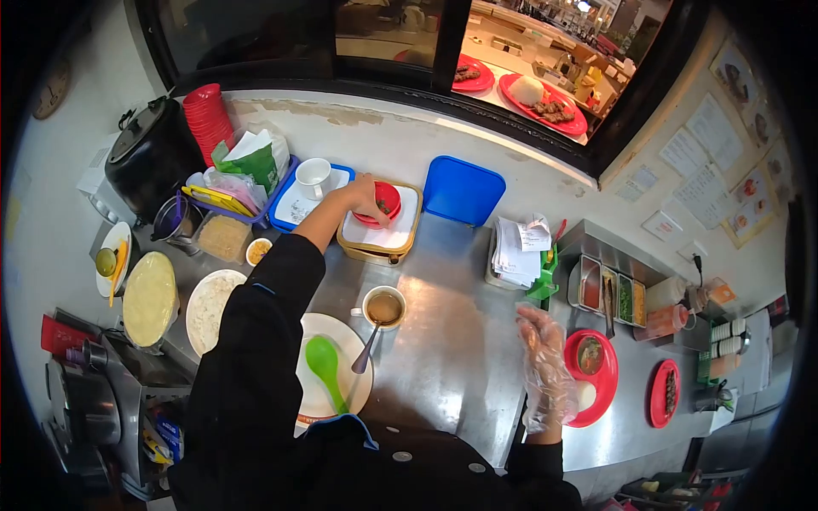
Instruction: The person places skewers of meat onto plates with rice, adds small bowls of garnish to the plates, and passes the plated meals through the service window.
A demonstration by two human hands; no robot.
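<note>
My left hand (pixel 368 200), bare, is closed on the rim of a small red bowl (pixel 390 199) with a little food inside. The bowl is over a white-topped container (pixel 409 223) with a tan rim. My right hand (pixel 545 366), in a clear plastic glove, hovers beside a red plate (pixel 607 385), its fingers partly curled and nothing visible in them. On that plate are a bowl of soup (pixel 589 355) and a white mound (pixel 585 394). Between my arms stands a white cup (pixel 383 307) of brown liquid with a spoon (pixel 366 351) in it.
A white plate (pixel 354 344) holds a green spoon (pixel 323 358). Left are a rice plate (pixel 204 308), stacked red bowls (pixel 207 119) and a black cooker (pixel 153 153). Right are receipts (pixel 517 247), sauce trays (pixel 626 296) and a red sizzling-style oval plate (pixel 664 407). Plates of meat sit beyond the window.
</note>
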